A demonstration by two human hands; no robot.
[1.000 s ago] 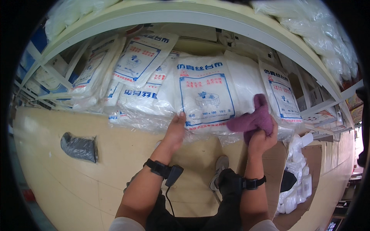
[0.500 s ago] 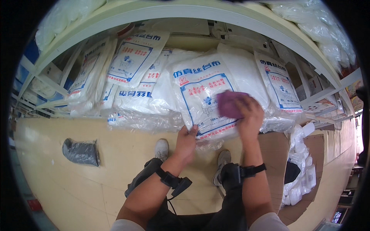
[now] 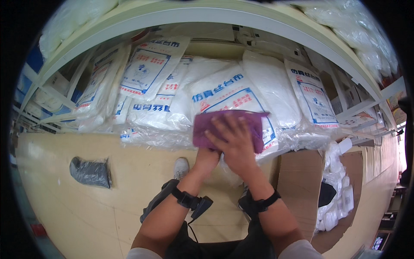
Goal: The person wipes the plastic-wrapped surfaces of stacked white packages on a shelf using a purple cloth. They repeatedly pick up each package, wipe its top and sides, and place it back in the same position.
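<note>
A purple cloth (image 3: 202,131) lies spread across the lower part of a white plastic package (image 3: 241,97) with blue and red print. My right hand (image 3: 235,142) presses flat on the cloth, its fingers stretched and spread apart. Just below the cloth's lower left edge is my left hand (image 3: 208,158), at the package's near edge; its fingers are mostly covered by the cloth and my right hand. Alongside are more white printed packages, one at the right (image 3: 311,95) and one leaning at the left (image 3: 144,69).
The packages lie on a shelf whose pale curved front beam (image 3: 207,15) passes above my hands. A cardboard box (image 3: 297,183) with clear plastic items stands on the floor at right. A dark plastic-wrapped bundle (image 3: 91,172) lies on the floor at left.
My right hand has moved left with the purple cloth, which is now spread wider and covers the package's lower part. The package has shifted slightly, while my left hand stays near its lower edge.
</note>
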